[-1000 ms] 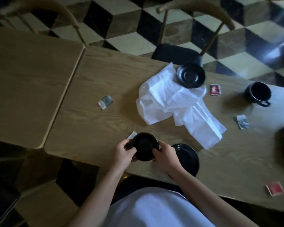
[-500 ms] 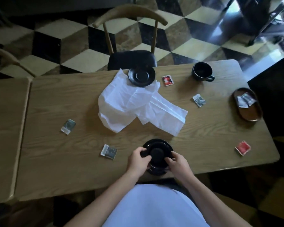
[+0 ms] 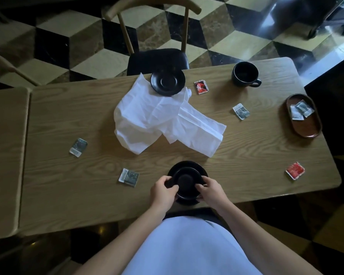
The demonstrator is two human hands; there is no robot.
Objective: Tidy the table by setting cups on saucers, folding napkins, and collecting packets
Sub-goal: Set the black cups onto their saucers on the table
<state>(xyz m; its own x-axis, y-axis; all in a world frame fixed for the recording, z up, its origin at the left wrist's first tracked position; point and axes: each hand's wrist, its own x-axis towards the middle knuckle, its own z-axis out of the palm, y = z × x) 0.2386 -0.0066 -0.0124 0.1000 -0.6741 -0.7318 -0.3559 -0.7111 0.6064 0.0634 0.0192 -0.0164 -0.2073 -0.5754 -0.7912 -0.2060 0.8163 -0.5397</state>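
Observation:
A black cup (image 3: 187,182) sits on a black saucer (image 3: 187,165) near the table's front edge. My left hand (image 3: 163,192) grips the cup's left side and my right hand (image 3: 212,191) grips its right side. A second black saucer (image 3: 167,82) lies at the far edge, partly on crumpled white napkins (image 3: 163,122). Another black cup (image 3: 244,74) stands alone at the far right. Packets lie scattered: grey ones (image 3: 78,147) (image 3: 129,177) (image 3: 241,111), red ones (image 3: 201,87) (image 3: 295,170).
A brown oval tray (image 3: 306,128) at the right edge holds two grey packets (image 3: 301,112). A wooden chair (image 3: 157,56) stands behind the table. A second table (image 3: 6,155) adjoins on the left. The floor is checkered.
The cup, held by both hands, moved right from beside the near saucer onto it. My view swung right, bringing the tray and right table edge into sight.

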